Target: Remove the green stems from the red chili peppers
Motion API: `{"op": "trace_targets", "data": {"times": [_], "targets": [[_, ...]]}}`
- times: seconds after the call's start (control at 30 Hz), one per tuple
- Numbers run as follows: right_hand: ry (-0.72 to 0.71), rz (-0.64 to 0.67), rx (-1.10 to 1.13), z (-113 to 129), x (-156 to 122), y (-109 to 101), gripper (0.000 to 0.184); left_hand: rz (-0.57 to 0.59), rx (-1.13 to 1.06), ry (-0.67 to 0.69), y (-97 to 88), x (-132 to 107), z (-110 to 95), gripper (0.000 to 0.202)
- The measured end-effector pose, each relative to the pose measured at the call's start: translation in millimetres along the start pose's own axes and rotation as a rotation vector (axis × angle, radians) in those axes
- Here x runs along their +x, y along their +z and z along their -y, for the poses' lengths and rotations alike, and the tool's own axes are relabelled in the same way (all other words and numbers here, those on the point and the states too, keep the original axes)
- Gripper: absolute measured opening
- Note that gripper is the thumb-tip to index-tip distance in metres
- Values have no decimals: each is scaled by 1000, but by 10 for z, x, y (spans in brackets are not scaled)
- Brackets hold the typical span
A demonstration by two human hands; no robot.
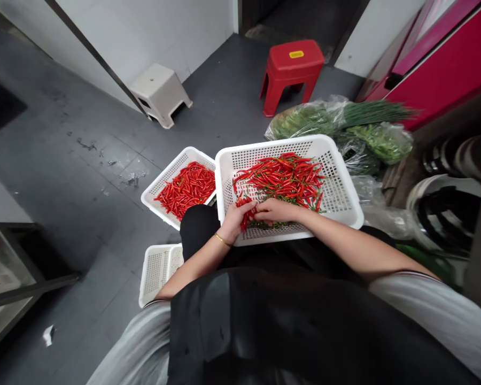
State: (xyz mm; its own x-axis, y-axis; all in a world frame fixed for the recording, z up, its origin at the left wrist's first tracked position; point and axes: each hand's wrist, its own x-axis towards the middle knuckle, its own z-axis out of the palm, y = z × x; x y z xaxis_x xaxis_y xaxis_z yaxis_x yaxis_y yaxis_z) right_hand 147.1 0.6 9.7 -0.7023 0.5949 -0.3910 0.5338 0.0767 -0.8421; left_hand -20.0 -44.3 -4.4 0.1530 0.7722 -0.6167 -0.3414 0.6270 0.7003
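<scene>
A white perforated basket (pixel 342 206) rests across my lap, with a heap of red chili peppers (pixel 288 174) on green stems inside it. Over its near left corner, my left hand (pixel 235 218) is closed around a small bunch of red chilies (pixel 248 214). My right hand (pixel 270 210) meets it there, fingers pinched at the bunch's right side; exactly what they grip is hidden. Green stems lie beneath the hands. Left of my knee stands a second white basket (pixel 152 197), holding red chilies (pixel 188 187) that show hardly any stems.
Another white basket (pixel 154 272) sits on the floor by my left leg. Ahead are a grey stool (pixel 158 91) and a red stool (pixel 294 67). Bagged green vegetables (pixel 308 120) lie beyond the lap basket, near a shelf with round containers (pixel 420 198) on the right.
</scene>
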Motion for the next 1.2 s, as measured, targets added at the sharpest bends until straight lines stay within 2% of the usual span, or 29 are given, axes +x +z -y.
{"op": "trace_targets", "data": {"times": [0.1,0.17,0.23,0.3,0.37,0.43,0.5,0.53,0.6,0.67,0.73,0.83,0.93,1.0,1.13,1.2], "targets": [[24,45,195,37,34,-59,45,156,267,24,-44,-122,-99,30],[-19,60,131,81,70,-50,43,238,414,6,-60,-204,-127,30],[-119,14,-86,136,61,10,40,266,392,-62,-43,-268,-78,31],[-179,-141,-372,185,26,81,41,257,238,-153,0,-316,15,33],[-120,-289,-632,199,16,111,43,245,86,-217,38,-354,68,35],[31,-326,-804,158,65,89,46,223,3,-210,27,-383,12,34],[135,-287,-919,61,164,63,42,202,-50,-129,-54,-394,-154,30],[136,-238,-964,0,222,68,38,196,-81,-70,-115,-391,-259,29],[56,-99,-1032,-120,333,124,32,191,-106,41,-243,-367,-455,24],[-21,44,-1062,-206,413,198,28,175,-74,86,-339,-323,-571,21],[-35,107,-1048,-238,442,207,26,164,-34,62,-377,-267,-578,21],[-2,26,-937,-205,383,41,27,153,1,3,-349,-192,-454,23],[2,-51,-847,-167,289,-91,29,138,5,2,-301,-162,-337,21],[-28,-29,-898,-182,282,-11,31,162,-50,14,-292,-166,-318,22],[-110,82,-1081,-265,441,327,30,199,-144,2,-328,-213,-374,20],[-91,90,-1076,-266,508,342,31,187,-121,7,-348,-239,-390,21]]}}
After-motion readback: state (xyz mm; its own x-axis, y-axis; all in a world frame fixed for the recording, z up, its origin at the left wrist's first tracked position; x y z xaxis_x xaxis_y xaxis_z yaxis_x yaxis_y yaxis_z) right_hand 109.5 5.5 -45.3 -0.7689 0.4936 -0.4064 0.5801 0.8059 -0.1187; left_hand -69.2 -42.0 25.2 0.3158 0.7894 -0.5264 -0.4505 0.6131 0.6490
